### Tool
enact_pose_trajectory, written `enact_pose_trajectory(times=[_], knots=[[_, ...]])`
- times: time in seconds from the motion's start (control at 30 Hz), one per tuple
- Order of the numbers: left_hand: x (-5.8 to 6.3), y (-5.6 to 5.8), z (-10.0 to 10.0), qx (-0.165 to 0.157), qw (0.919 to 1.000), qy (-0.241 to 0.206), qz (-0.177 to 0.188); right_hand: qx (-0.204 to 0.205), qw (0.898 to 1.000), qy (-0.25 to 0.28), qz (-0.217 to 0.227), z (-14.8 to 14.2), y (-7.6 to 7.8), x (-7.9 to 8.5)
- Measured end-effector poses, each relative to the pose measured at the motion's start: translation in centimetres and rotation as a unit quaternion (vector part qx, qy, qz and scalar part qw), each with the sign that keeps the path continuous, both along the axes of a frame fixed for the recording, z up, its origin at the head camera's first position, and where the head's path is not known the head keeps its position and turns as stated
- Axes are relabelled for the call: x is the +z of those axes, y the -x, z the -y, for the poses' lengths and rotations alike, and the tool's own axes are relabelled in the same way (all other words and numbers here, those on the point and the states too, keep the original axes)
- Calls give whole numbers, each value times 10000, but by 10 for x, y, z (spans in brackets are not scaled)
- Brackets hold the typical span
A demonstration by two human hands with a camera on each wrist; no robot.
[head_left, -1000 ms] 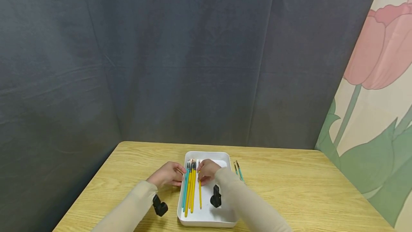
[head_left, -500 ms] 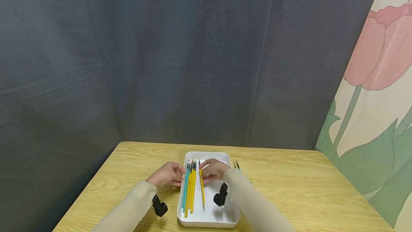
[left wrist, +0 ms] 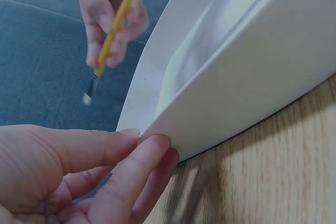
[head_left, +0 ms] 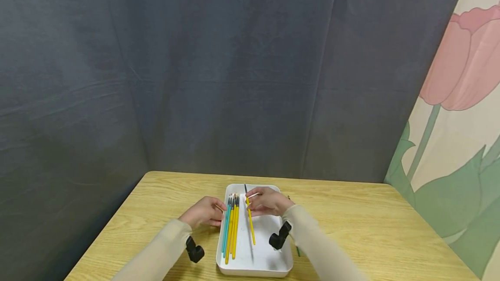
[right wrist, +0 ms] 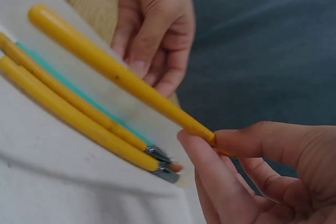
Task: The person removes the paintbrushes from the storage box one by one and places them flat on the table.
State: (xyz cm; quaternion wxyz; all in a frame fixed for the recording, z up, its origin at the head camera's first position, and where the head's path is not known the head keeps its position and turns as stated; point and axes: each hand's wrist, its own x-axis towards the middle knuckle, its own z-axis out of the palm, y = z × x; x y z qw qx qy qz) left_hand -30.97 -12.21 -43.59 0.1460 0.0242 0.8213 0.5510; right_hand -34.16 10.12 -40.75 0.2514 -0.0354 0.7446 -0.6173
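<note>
My right hand (head_left: 267, 201) pinches a yellow-handled paintbrush (right wrist: 126, 80) between thumb and fingers, held above the white tray (head_left: 269, 246). In the left wrist view that paintbrush (left wrist: 116, 27) points bristles-down, its tip pale. With thumb and fingertips my left hand (head_left: 204, 212) grips the tray's left wall, as the left wrist view shows close up. Along that wall, inside the tray, several yellow and teal paintbrushes (head_left: 231, 229) lie side by side with bristles toward the far end. The right wrist view shows two yellow brushes (right wrist: 79, 114) and a teal one (right wrist: 79, 85) beneath the held brush.
On the wooden table (head_left: 351, 224), right of the tray, a green brush handle (head_left: 298, 251) peeks out from under my right forearm. A dark curtain (head_left: 234, 77) hangs behind the table, with a tulip-patterned cloth (head_left: 465, 64) at the right.
My right hand has lifted the yellow paintbrush up off the tray floor and moved right with it, the forearm now covering most of the brushes on the table. My left hand stays put.
</note>
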Motion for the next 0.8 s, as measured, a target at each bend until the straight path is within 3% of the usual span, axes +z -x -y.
enact_pose_trajectory(times=[0.4,0.63,0.8], knots=[[1,1,0,-7,10000,-78,35,266,9969,534,-514,-47,-13,26],[0,2,1,17,10000,-52,55,410,9956,562,-623,-79,-20,27],[0,2,0,8,9999,-78,76,299,9967,467,-599,-103,-20,24]])
